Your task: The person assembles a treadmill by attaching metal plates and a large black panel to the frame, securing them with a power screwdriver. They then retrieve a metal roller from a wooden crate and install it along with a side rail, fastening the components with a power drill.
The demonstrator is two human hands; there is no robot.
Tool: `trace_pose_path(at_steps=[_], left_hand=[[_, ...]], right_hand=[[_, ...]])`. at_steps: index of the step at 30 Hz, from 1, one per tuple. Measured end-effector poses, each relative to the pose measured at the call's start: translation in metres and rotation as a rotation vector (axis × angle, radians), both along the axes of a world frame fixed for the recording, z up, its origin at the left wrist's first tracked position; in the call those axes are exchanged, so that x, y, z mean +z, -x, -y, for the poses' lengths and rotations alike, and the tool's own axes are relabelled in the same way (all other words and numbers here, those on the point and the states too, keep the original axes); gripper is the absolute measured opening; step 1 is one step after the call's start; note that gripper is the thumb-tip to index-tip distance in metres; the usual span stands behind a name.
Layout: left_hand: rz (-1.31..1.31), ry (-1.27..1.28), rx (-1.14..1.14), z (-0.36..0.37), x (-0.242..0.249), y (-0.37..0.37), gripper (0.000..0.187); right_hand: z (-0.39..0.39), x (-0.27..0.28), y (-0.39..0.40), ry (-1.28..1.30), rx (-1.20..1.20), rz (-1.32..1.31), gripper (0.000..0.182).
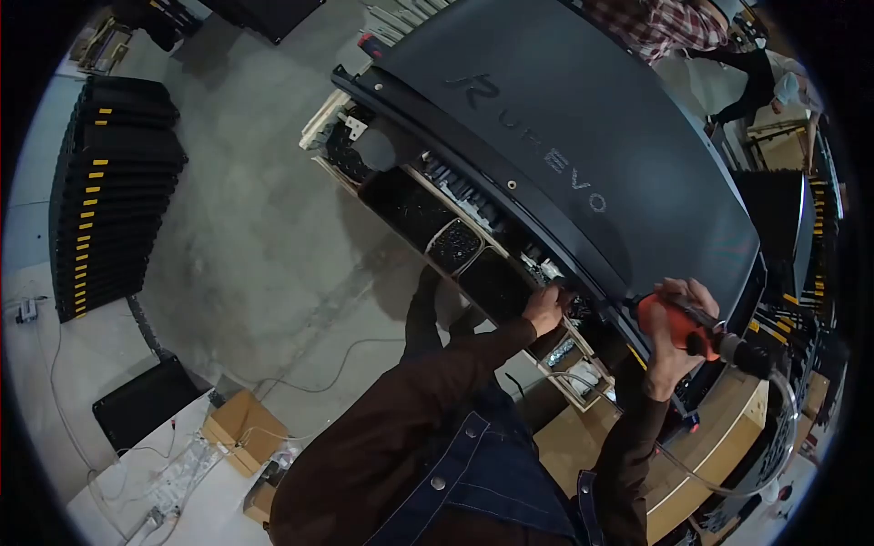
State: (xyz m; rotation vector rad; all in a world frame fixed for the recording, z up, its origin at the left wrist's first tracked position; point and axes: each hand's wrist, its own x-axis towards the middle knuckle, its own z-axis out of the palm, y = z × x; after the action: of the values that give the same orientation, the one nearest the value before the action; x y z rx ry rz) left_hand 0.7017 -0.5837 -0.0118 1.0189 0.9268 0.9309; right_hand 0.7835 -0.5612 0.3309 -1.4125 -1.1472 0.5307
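Note:
My right hand (669, 359) is wrapped round an orange air-powered hand tool (685, 326), whose clear hose (790, 409) trails off its back. The tool's nose is at the near edge of a large black panel (655, 136) with raised lettering. My left hand (544, 311) is over the row of small-part bins along the panel's long edge. Its fingers are bent together at something dark; what they hold, if anything, is hidden. Small white pieces (550, 268) lie close to those fingers.
Dark bins (410, 211) of small parts run along the bench. A stack of black panels with yellow tags (114, 200) stands at left. A cardboard box (244, 432) sits at lower left. A person in a checked shirt (678, 27) is beyond the panel. A cable (341, 364) crosses the floor.

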Motion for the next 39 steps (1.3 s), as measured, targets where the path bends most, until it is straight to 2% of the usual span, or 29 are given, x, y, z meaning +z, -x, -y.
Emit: trace_pose_path(at_steps=[1, 2, 3, 4, 5, 7, 8, 10, 11, 13, 14, 16, 18, 19, 20, 23, 24, 25, 27, 28, 31, 32, 34, 36, 39], left_hand=[[-0.621, -0.035, -0.233, -0.024, 0.069, 0.043, 0.025], [-0.492, -0.051, -0.19, -0.032, 0.07, 0.073, 0.024], [-0.36, -0.063, -0.151, -0.037, 0.068, 0.098, 0.023], [-0.533, -0.103, -0.151, -0.053, 0.066, 0.126, 0.022], [-0.641, -0.144, -0.09, -0.069, 0.065, 0.152, 0.022], [-0.8, -0.234, -0.036, -0.099, 0.052, 0.193, 0.021], [-0.854, -0.281, -0.035, -0.112, 0.038, 0.209, 0.02], [-1.054, -0.241, -0.045, -0.134, 0.027, 0.225, 0.023], [-1.046, -0.251, -0.079, -0.142, 0.021, 0.229, 0.023], [-1.11, -0.251, -0.111, -0.149, 0.009, 0.229, 0.025], [-1.075, -0.191, -0.189, -0.152, 0.016, 0.227, 0.025], [-1.105, -0.241, -0.224, -0.15, 0.02, 0.221, 0.024], [-1.134, -0.283, -0.245, -0.142, 0.026, 0.217, 0.023], [-1.084, -0.455, -0.252, -0.139, 0.03, 0.216, 0.022], [-1.025, -0.624, -0.254, -0.134, 0.036, 0.216, 0.021], [-0.825, -0.413, -0.708, -0.107, 0.047, 0.192, 0.017], [-0.872, -0.489, -0.836, -0.093, 0.022, 0.182, 0.028], [-0.86, -0.496, -0.853, -0.081, 0.009, 0.172, 0.028], [-1.059, -0.445, -0.903, -0.063, -0.006, 0.153, 0.045], [-1.079, -0.448, -0.905, -0.056, -0.012, 0.147, 0.056], [-1.098, -0.416, -0.885, -0.049, 0.003, 0.14, 0.053], [-1.078, -0.378, -0.923, -0.054, 0.008, 0.139, 0.054], [-1.067, -0.4, -1.019, -0.062, -0.008, 0.138, 0.053], [-1.12, -0.43, -1.112, -0.062, -0.009, 0.14, 0.05], [-1.132, -0.465, -1.084, -0.06, -0.029, 0.137, 0.041]], right_hand=[[-0.002, 0.008, 0.0, 0.003, -0.118, -0.136, 0.049], [-0.004, 0.007, 0.006, -0.001, -0.125, -0.142, 0.049], [-0.005, 0.004, 0.011, -0.028, -0.268, -0.143, 0.046], [-0.007, 0.001, 0.016, -0.056, -0.406, -0.142, 0.043], [-0.009, 0.0, 0.03, -0.052, -0.412, -0.042, 0.04], [-0.004, 0.003, 0.033, 0.0, -0.202, 0.139, 0.043], [-0.001, 0.006, 0.013, -0.024, -0.135, 0.012, 0.041], [0.007, 0.02, -0.017, -0.103, -0.302, -0.31, 0.039], [0.02, 0.02, -0.044, -0.297, -0.224, -0.624, 0.036], [0.043, 0.048, -0.057, -0.373, 0.075, -1.027, 0.035], [0.073, 0.046, -0.068, -0.505, -0.071, -1.184, 0.035], [0.142, 0.039, -0.089, -0.558, -0.243, -1.286, 0.038], [0.192, 0.04, -0.063, -0.538, -0.402, -1.125, 0.038], [0.21, 0.043, -0.042, -0.528, -0.486, -1.014, 0.037], [0.235, 0.04, -0.023, -0.48, -0.681, -0.849, 0.034], [0.284, 0.028, 0.036, -0.185, -1.117, -0.439, 0.027], [0.3, 0.023, 0.053, -0.144, -1.138, -0.383, 0.027], [0.313, 0.018, 0.069, -0.101, -1.16, -0.327, 0.026], [0.323, 0.014, 0.103, -0.105, -1.191, -0.383, 0.032], [0.326, 0.013, 0.117, -0.115, -1.192, -0.431, 0.034], [0.316, 0.007, 0.151, -0.17, -1.277, -0.59, 0.036], [0.313, 0.002, 0.157, -0.174, -1.208, -0.62, 0.037], [0.295, -0.003, 0.169, -0.15, -1.304, -0.65, 0.039], [0.286, -0.008, 0.169, -0.17, -1.255, -0.666, 0.041], [0.255, -0.005, 0.168, -0.133, -1.228, -0.662, 0.046]])
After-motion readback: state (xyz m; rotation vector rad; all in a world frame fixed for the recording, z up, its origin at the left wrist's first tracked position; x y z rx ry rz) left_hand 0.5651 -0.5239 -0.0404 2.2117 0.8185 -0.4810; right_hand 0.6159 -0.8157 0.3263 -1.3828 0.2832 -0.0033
